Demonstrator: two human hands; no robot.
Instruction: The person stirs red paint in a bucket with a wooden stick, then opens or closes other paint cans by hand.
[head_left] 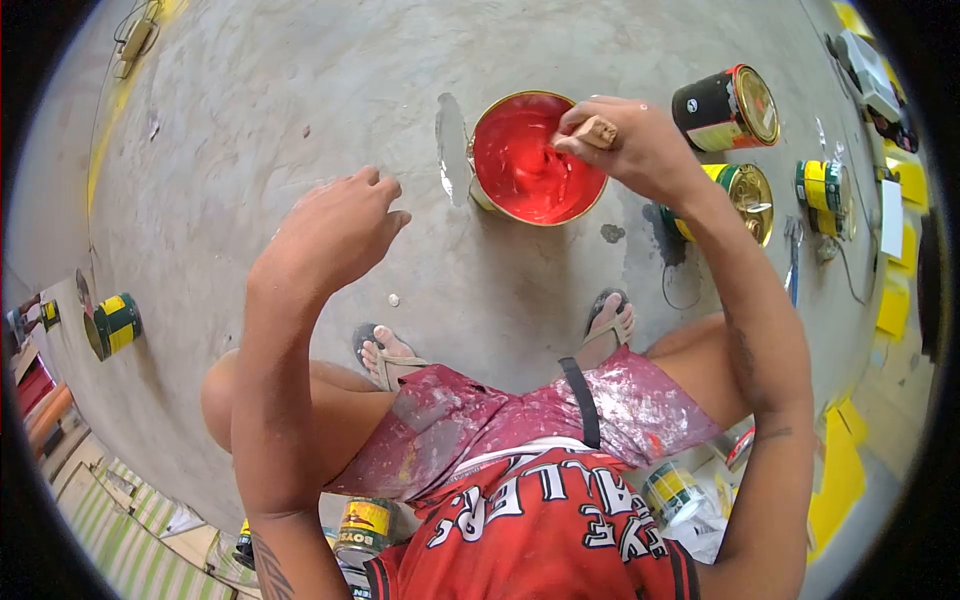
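An open can of red paint (535,185) stands on the grey floor in front of my feet. My right hand (632,145) is over the can's right rim, its fingers closed round a wooden stick (598,132). The stick's blunt end points up out of the grip; its lower part is hidden by my hand or in the paint. To the left of the can, my left hand (340,222) hangs above the floor, holding nothing, with its fingers loosely bent and the thumb apart.
At the right lie or stand a black can (712,112), a gold-lidded can (750,200), a smaller yellow-green can (822,186) and a brush (793,262). Another can (114,326) is at far left. Cans (364,528) (672,490) stand beside and behind me.
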